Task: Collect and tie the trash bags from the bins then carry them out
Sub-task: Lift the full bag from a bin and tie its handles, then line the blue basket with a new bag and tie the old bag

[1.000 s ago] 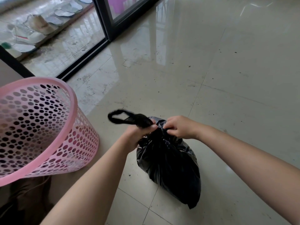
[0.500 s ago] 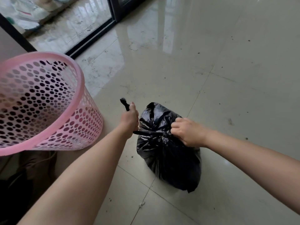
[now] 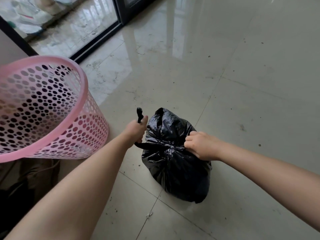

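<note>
A black bag sits on the tiled floor at lower centre of the frame, cinched at a knot in its middle. The left hand is fisted round a twisted strip of the bag, whose end sticks up above the fist. The right hand grips the bag's gathered plastic at the knot's right side. A pink perforated bin stands at left, just beside the left arm. A dark door frame crosses the upper left.
</note>
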